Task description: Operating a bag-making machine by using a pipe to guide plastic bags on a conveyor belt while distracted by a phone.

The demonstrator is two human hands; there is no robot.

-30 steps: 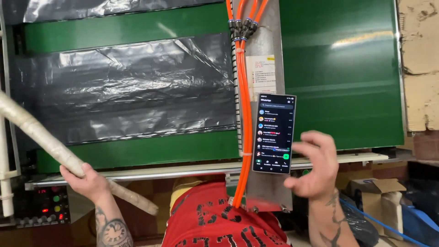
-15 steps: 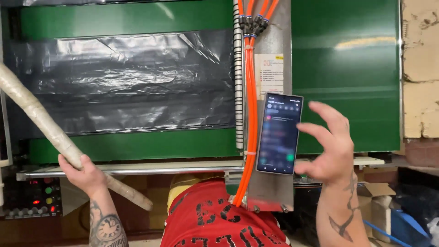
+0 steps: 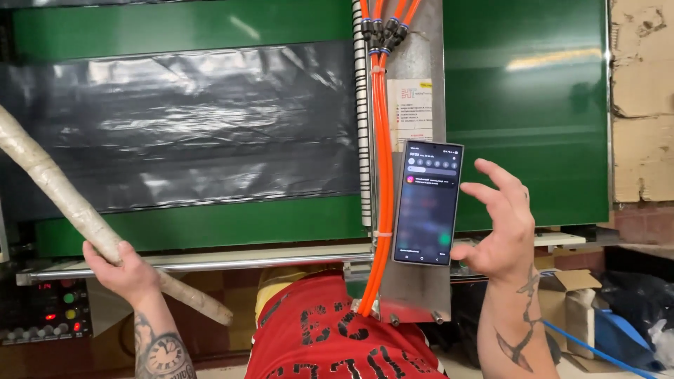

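Note:
My left hand grips a long pale cardboard tube that slants from the upper left down to below the hand. My right hand holds a dark smartphone upright by its lower edge, fingers spread beside it, the lit screen facing me. Both hands are raised in front of a green machine panel. My red printed shirt shows at the bottom centre.
Black plastic film stretches across the machine. A bundle of orange hoses runs down a grey metal plate. A steel rail crosses below. A control box with buttons sits lower left; a cardboard box and blue hose lower right.
The phone's screen switched from a list to a blurred panel with a notification. My right hand's fingers opened out beside the phone. The view shifted slightly; the tube stayed in my left hand.

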